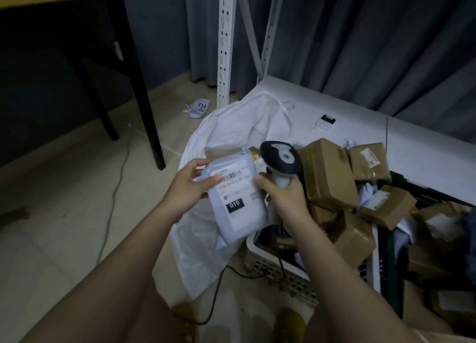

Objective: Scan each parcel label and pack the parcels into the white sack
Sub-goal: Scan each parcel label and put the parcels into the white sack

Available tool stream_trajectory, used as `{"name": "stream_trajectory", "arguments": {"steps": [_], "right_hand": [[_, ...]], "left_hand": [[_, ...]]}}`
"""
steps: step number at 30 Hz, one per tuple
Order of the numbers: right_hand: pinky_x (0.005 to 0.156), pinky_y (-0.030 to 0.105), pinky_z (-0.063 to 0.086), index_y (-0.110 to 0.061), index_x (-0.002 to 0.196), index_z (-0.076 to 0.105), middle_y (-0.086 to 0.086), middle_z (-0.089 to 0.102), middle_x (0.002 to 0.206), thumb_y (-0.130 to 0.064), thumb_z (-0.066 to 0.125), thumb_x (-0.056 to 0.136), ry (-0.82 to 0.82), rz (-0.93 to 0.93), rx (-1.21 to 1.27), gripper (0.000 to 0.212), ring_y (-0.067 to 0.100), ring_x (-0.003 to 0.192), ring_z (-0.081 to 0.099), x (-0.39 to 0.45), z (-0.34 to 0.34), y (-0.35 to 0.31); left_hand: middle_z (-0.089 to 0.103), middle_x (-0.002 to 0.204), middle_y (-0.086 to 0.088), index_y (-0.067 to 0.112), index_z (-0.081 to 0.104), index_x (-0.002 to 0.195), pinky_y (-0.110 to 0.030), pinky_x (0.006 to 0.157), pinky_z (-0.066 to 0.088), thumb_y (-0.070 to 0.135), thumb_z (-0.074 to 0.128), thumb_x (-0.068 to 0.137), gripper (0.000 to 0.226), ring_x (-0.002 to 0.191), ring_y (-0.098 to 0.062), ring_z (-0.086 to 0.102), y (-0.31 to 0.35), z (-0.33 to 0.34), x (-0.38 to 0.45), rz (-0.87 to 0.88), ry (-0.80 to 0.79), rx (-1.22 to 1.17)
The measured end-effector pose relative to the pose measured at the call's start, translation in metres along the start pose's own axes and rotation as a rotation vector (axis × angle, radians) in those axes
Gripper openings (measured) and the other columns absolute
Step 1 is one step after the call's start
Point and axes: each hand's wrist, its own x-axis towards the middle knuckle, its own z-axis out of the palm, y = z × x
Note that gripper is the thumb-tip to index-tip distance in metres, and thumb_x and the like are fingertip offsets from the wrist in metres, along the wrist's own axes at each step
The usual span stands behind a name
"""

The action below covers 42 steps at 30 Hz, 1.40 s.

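A soft white mailer parcel with a barcode label and a black "010" tag hangs over the open white sack. My left hand grips its upper left edge, thumb on the label. My right hand holds the handle of a black and grey barcode scanner, while its thumb touches the parcel's right edge. The scanner head sits just right of the parcel's top. Several brown cardboard parcels lie heaped to the right.
A white perforated basket and a dark crate hold the boxes at right. A low white shelf carries a small white device. A black table leg stands left, cables cross the tiled floor, and a paper scrap lies there.
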Motion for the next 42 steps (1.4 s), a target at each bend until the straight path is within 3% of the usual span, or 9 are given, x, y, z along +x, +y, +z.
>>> {"name": "stream_trajectory", "arguments": {"steps": [2, 6, 10, 13, 20, 25, 29, 33, 42], "right_hand": [[0.062, 0.021, 0.056, -0.003, 0.115, 0.060, 0.008, 0.071, 0.096, -0.001, 0.075, 0.079, 0.004, 0.012, 0.016, 0.039, 0.013, 0.081, 0.070, -0.002, 0.007, 0.003], [0.056, 0.019, 0.055, -0.001, 0.112, 0.057, 0.003, 0.068, 0.082, 0.006, 0.072, 0.079, 0.034, 0.047, 0.052, 0.036, 0.009, 0.068, 0.066, -0.002, 0.013, 0.003], [0.069, 0.026, 0.055, -0.012, 0.101, 0.061, 0.000, 0.068, 0.085, -0.006, 0.074, 0.082, 0.016, 0.045, -0.035, 0.024, 0.013, 0.076, 0.065, -0.006, 0.014, 0.006], [0.055, 0.019, 0.049, -0.016, 0.098, 0.061, 0.000, 0.063, 0.078, -0.013, 0.067, 0.088, -0.016, 0.067, -0.109, 0.012, 0.012, 0.065, 0.059, -0.014, 0.005, 0.001], [0.047, 0.024, 0.039, -0.010, 0.082, 0.058, -0.001, 0.052, 0.055, -0.009, 0.066, 0.088, -0.242, 0.056, -0.289, 0.010, 0.012, 0.048, 0.048, -0.038, -0.016, 0.001], [0.053, 0.030, 0.042, -0.001, 0.069, 0.058, 0.006, 0.052, 0.051, -0.012, 0.072, 0.082, -0.239, -0.014, -0.341, 0.023, 0.012, 0.047, 0.049, -0.050, -0.027, -0.005], [0.055, 0.030, 0.042, 0.000, 0.067, 0.058, 0.012, 0.054, 0.056, -0.009, 0.072, 0.079, -0.202, -0.045, -0.352, 0.020, 0.013, 0.053, 0.050, -0.053, -0.031, -0.008], [0.050, 0.022, 0.041, -0.007, 0.066, 0.058, 0.005, 0.054, 0.054, -0.008, 0.071, 0.080, -0.217, -0.047, -0.361, 0.019, 0.008, 0.050, 0.049, -0.055, -0.034, -0.010], [0.049, 0.019, 0.043, -0.009, 0.069, 0.061, -0.001, 0.055, 0.051, -0.005, 0.072, 0.082, -0.208, -0.046, -0.296, 0.018, 0.007, 0.047, 0.051, -0.056, -0.032, -0.014]], "left_hand": [[0.066, 0.105, -0.003, 0.017, 0.063, 0.115, -0.021, 0.066, 0.055, 0.013, 0.069, 0.086, 0.031, 0.086, -0.008, 0.068, -0.002, 0.003, -0.002, 0.022, -0.009, -0.018], [0.071, 0.095, 0.003, 0.022, 0.065, 0.113, -0.018, 0.066, 0.056, 0.012, 0.058, 0.093, 0.023, 0.078, -0.003, 0.068, -0.003, 0.001, -0.002, 0.020, -0.006, -0.066], [0.070, 0.076, -0.004, 0.008, 0.071, 0.078, -0.020, 0.059, 0.055, 0.011, 0.066, 0.088, 0.011, 0.067, -0.011, 0.065, -0.008, -0.001, 0.002, 0.013, 0.161, -0.029], [0.069, 0.077, -0.009, 0.007, 0.065, 0.070, -0.023, 0.060, 0.058, 0.010, 0.069, 0.086, 0.016, 0.068, -0.014, 0.066, -0.012, -0.003, 0.008, -0.034, 0.233, -0.014], [0.065, 0.080, -0.009, 0.008, 0.057, 0.072, -0.021, 0.055, 0.057, 0.009, 0.067, 0.087, 0.019, 0.072, -0.017, 0.066, -0.011, -0.002, 0.020, -0.097, 0.307, -0.172], [0.067, 0.080, -0.007, 0.009, 0.057, 0.072, -0.022, 0.057, 0.057, 0.010, 0.068, 0.087, 0.019, 0.073, -0.017, 0.067, -0.010, 0.004, 0.023, -0.102, 0.325, -0.217], [0.068, 0.081, -0.007, 0.008, 0.058, 0.073, -0.024, 0.059, 0.058, 0.011, 0.069, 0.086, 0.017, 0.074, -0.017, 0.068, -0.010, 0.009, 0.025, -0.106, 0.323, -0.226], [0.069, 0.081, -0.006, 0.009, 0.058, 0.074, -0.024, 0.059, 0.057, 0.012, 0.069, 0.086, 0.016, 0.075, -0.017, 0.069, -0.011, 0.011, 0.027, -0.110, 0.328, -0.228], [0.068, 0.083, -0.007, 0.010, 0.057, 0.073, -0.023, 0.056, 0.056, 0.011, 0.069, 0.086, 0.018, 0.075, -0.017, 0.068, -0.012, 0.011, 0.028, -0.097, 0.347, -0.244]]}}
